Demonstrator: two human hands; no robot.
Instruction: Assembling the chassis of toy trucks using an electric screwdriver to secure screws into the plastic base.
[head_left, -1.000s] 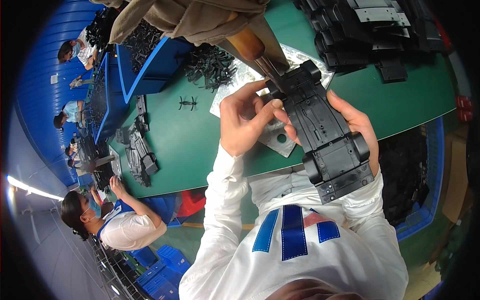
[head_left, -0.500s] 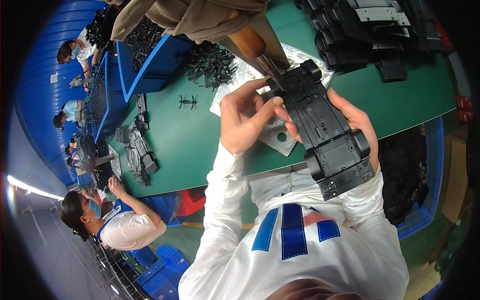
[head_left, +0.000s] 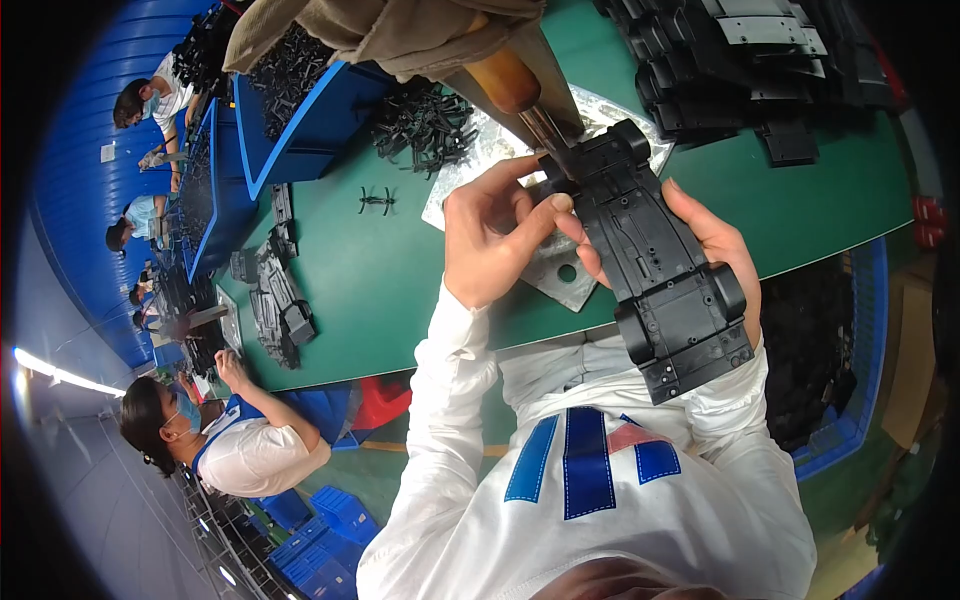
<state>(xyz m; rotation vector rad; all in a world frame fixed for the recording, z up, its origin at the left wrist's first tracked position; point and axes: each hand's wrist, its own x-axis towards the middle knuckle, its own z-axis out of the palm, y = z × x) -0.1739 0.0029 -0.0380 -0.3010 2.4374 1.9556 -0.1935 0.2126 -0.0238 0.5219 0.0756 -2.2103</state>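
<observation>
A long black plastic car chassis, with rounded wheel arches and small holes, is held tilted over the table's front edge. My right hand grips its right side, thumb on the edge and the other fingers mostly hidden beneath. My left hand is closed at the chassis's far left corner, thumb and fingertips pressed together there; any small piece between them is hidden. From above, a tool with an amber handle and metal shaft reaches the chassis close to my left fingertips. Brown cloth wraps the tool's upper part.
A silvery plate lies under the work on the green table. A small black part and a heap of similar parts lie leftward, beside blue bins. Stacked black chassis stand far right. A co-worker sits left.
Hardly anything differs. The chassis, tool and table sit slightly farther right in the picture, while both hands keep the same hold. The co-worker at left has shifted a little.
</observation>
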